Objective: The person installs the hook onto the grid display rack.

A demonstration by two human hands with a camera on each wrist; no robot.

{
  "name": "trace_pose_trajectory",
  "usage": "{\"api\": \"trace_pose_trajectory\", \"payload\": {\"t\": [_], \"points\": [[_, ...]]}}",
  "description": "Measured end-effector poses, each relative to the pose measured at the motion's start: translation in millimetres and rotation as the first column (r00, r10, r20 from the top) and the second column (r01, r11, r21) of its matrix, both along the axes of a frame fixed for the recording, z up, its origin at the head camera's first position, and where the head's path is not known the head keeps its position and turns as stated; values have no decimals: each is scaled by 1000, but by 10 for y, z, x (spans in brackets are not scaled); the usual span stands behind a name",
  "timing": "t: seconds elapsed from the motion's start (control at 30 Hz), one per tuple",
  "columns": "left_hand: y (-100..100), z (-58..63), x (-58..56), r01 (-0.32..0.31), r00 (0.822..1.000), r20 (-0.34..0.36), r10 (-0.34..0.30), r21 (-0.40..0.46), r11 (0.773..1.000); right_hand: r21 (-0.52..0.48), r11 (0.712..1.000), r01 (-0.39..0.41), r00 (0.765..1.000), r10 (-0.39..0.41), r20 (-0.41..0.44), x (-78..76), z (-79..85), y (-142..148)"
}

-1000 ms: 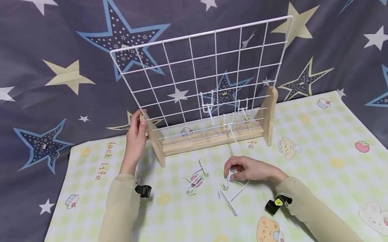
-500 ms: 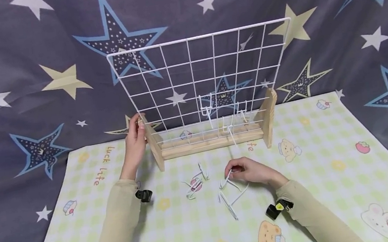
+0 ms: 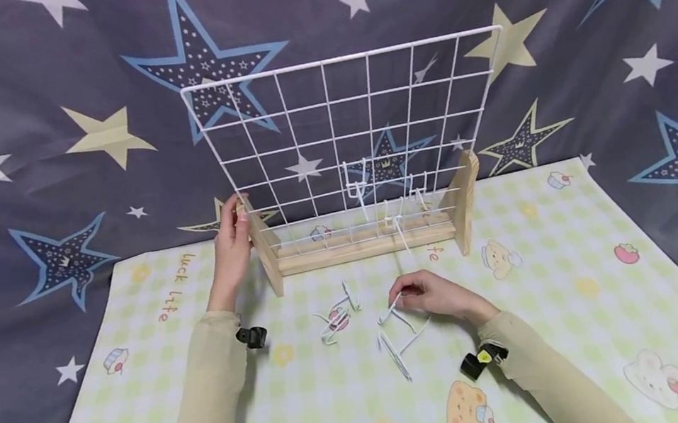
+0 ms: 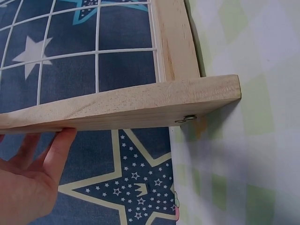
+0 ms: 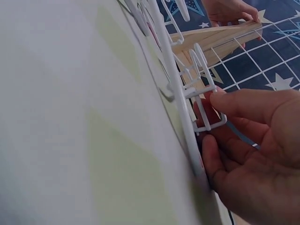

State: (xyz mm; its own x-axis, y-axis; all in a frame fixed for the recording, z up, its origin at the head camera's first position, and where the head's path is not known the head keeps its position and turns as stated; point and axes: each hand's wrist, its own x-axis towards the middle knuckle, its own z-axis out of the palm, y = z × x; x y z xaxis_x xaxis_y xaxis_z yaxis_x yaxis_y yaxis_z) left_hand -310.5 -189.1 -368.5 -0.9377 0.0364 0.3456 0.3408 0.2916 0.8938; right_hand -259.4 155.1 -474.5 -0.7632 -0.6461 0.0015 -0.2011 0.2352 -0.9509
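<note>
Toward the back of a checked tablecloth (image 3: pixel 325 399): one white wire grid (image 3: pixel 328 104), rising between a wooden left side panel (image 3: pixel 263 250) and a right side panel (image 3: pixel 465 202), with a wooden crossbar (image 3: pixel 366 248) low between them; this footing seems meant to keep the wire standing.

Hung on the grid, right of centre: an upper hook (image 3: pixel 362 205), a lower hook (image 3: pixel 396 222) and a right-hand hook (image 3: pixel 419 194), prongs facing forward.

Left hand (image 3: pixel 231 251): grips the upper edge of the left side panel, fingers bent round it, presumably to steady the frame.

Right hand (image 3: pixel 439 291): pinches one white wire hook (image 3: pixel 389 310) between thumb and fingers, in front of the rack; whether the piece touches the cloth cannot be told. Such a hold probably suits thin wire.

Loose on the cloth: one spare hook (image 3: pixel 394 356) just beside the pinched piece; a small tangle of hooks (image 3: pixel 334 323) farther left, between the hands, likely kept there for easy reach.

Behind: star-printed curtain (image 3: pixel 311 1).
</note>
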Motion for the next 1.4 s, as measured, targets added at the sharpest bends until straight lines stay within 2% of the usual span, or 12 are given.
{"api": "trace_pose_trajectory", "payload": {"t": [0.2,0.47,0.7,0.8,0.9,1.03,1.13,1.23,1.4], "points": [[-62,11,-16,-11,1000,1,11,-8,1000,10,1000,27,999,-27,-29,-19,31,-74],[-199,-256,-235,-8,1000,20,7,45,999,23,997,74,997,-74,-35,-29,44,-141],[-149,-305,-274,-17,1000,-2,17,36,999,-13,986,168,986,-168,-1,-12,38,-113],[-133,-296,-253,-10,1000,4,9,37,999,-36,977,209,977,-208,40,6,18,-106],[-92,-180,-161,5,1000,23,-6,45,999,-69,963,262,962,-255,98,14,6,-102],[-63,-127,-146,1,999,41,-3,46,999,-112,944,310,944,-291,158,-4,8,-90],[-58,-109,-131,-9,999,34,7,43,999,-140,937,320,940,-296,168,-10,-1,-97],[-27,10,-25,-6,999,40,4,32,999,-156,933,325,939,-299,171,-5,-17,-108],[-20,47,10,-10,999,42,9,18,1000,-185,921,344,934,-316,164,-8,-30,-101]]}}
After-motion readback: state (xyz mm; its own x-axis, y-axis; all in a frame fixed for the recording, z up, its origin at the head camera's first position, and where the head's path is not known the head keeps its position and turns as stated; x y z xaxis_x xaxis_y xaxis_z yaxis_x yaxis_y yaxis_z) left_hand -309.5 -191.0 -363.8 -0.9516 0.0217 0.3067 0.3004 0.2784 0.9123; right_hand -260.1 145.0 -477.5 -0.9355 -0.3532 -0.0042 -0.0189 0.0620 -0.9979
